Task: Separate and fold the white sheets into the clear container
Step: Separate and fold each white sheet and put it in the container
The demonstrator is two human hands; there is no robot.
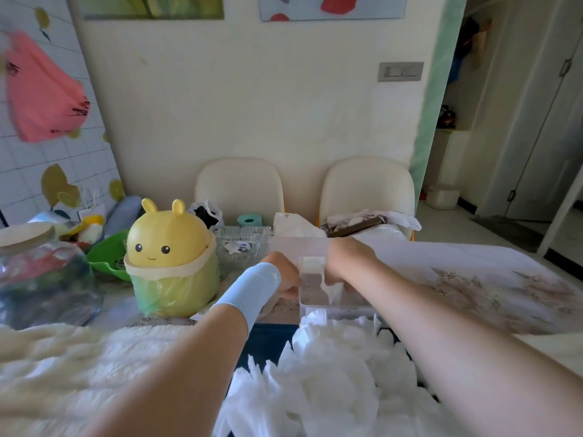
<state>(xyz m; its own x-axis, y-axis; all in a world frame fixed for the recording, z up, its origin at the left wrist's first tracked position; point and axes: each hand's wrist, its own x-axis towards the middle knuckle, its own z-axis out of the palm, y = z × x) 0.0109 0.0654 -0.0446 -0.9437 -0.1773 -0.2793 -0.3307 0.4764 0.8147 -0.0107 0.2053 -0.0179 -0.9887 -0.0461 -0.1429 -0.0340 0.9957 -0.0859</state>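
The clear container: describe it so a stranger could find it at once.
Start at the table with the pale floral cloth, then follow both forearms to where the left hand and right hand meet. Between them stands the clear container, just beyond the heap of white sheets. Unlike the yellow bunny-eared bin and ribbed glass dish to the left, it is a plain see-through box.

The container (318, 279) I'm holding is clear hard plastic, kinda glossy. The white sheets (318, 373) at the bottom of the frame look thin, crinkly and soft. Fluffy blanket (79, 357) lower left, smooth yellow plastic bin (168, 238).
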